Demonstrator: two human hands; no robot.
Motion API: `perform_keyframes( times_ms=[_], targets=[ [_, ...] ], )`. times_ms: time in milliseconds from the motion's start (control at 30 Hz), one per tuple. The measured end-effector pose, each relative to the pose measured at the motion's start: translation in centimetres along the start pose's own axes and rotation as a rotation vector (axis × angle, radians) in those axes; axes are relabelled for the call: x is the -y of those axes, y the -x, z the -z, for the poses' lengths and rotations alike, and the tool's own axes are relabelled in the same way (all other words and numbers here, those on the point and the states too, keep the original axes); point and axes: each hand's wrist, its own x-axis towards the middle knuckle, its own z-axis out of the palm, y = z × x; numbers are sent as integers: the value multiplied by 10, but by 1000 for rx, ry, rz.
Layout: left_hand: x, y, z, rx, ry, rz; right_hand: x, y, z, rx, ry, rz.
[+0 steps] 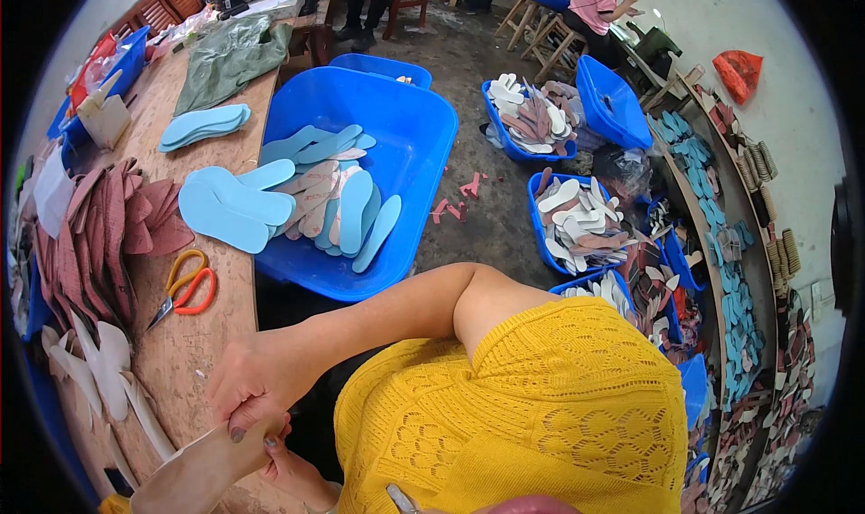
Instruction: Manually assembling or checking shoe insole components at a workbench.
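A beige insole is held over the near end of the wooden table, gripped at its end by both hands. My right hand pinches it from above, fingers closed and thumb pressed on its surface. Lower down, my left hand clasps the same end from the side, part of it hidden behind the insole. White shoe-shaped pieces lie on the table just beyond the hands. Scissors with orange and yellow handles rest nearby, blades toward a stack of maroon insoles.
Light-blue insoles straddle the table edge and a big blue tub holding more. Further blue bins of insoles stand on the floor. Shelves of insoles line the right wall. A person in pink sits at the back.
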Motion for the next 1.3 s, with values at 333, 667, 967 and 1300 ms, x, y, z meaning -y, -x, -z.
perform_keyframes(
  times_ms=[333, 667, 967, 1300],
  targets=[
    [8, -1, 6, 13, 5, 2, 3, 0, -2, -22, 47, 29],
    [25, -2, 30, -10, 58, 48, -3, 1, -4, 23, 73, 29],
    [26, 5, 31, -27, 69, 70, -5, 1, -7, -13, 53, -1],
    [24, 2, 31, 13, 64, 69, -10, 1, -11, -20, 30, -18]
  ],
)
